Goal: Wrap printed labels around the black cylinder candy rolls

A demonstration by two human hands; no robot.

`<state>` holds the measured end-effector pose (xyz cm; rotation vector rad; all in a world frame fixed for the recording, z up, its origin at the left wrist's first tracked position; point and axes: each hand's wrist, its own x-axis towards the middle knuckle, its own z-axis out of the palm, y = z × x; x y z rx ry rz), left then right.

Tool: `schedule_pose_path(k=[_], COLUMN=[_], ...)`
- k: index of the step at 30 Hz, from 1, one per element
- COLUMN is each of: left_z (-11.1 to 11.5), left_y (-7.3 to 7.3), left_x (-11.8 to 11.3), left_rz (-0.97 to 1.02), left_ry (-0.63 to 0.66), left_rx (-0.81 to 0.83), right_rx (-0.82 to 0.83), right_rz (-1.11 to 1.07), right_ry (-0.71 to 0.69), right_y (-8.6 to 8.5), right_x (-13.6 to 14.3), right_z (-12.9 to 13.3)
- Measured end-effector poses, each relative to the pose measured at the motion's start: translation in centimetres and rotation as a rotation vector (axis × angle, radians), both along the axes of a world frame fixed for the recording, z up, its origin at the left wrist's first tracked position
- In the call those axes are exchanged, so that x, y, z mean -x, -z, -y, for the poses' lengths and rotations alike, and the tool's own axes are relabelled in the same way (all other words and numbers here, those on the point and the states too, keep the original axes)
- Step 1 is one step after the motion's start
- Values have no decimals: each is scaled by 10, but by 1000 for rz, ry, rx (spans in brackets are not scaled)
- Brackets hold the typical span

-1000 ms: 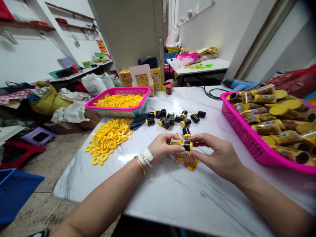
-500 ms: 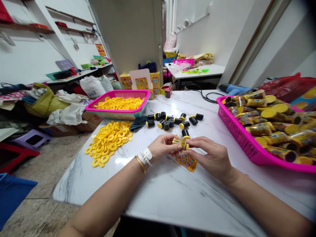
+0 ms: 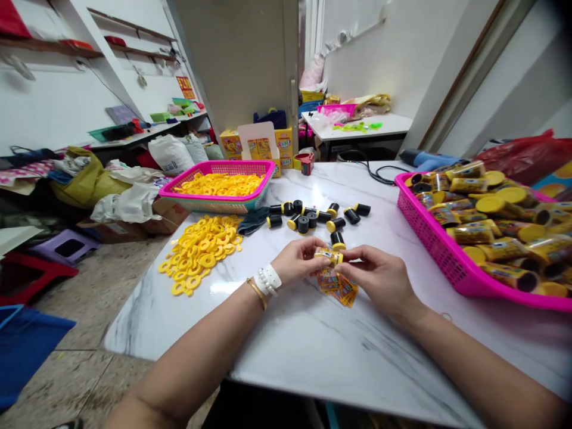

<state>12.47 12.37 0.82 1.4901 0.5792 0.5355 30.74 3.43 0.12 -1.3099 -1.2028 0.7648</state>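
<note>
My left hand (image 3: 298, 262) and my right hand (image 3: 379, 274) meet over the middle of the table. Between their fingertips lies a small yellow-capped cylinder (image 3: 328, 256) with a printed wrapper around it, held on its side. The left fingers pinch its left part, the right fingers its capped end. Just below, flat printed wrappers (image 3: 342, 289) in orange and yellow lie on the tabletop. Beyond my hands, several black cylinders with yellow caps (image 3: 337, 241) stand or lie loosely.
Yellow rings (image 3: 199, 250) are heaped on the left of the white marbled table (image 3: 286, 345). Behind them, a pink-rimmed basket (image 3: 214, 207) holds more yellow rings. At right, a pink basket (image 3: 435, 256) is full of wrapped cylinders. A dark cloth (image 3: 253, 221) lies near the black cylinders.
The wrapper now covers more of the cylinder's body, and its print shows more plainly. My hands remain in nearly the same place; the camera view has shifted slightly.
</note>
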Motion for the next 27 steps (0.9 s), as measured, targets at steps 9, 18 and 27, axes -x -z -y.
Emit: schedule_pose_path(k=[9,18,27], left_z=[9,8,7], left_y=[-4,3,2], left_x=[-4,-7,-6], left_rz=[40,69,6], left_ry=[-104,-38,-64], left_rx=[-170,81,-151], right_rx=[215,-42,243], right_rz=[-315,-27,-325], right_ry=[-118,-40,-119], right_y=[-2,1,-5], right_x=[1,-1,3], right_z=[-7,0,-2])
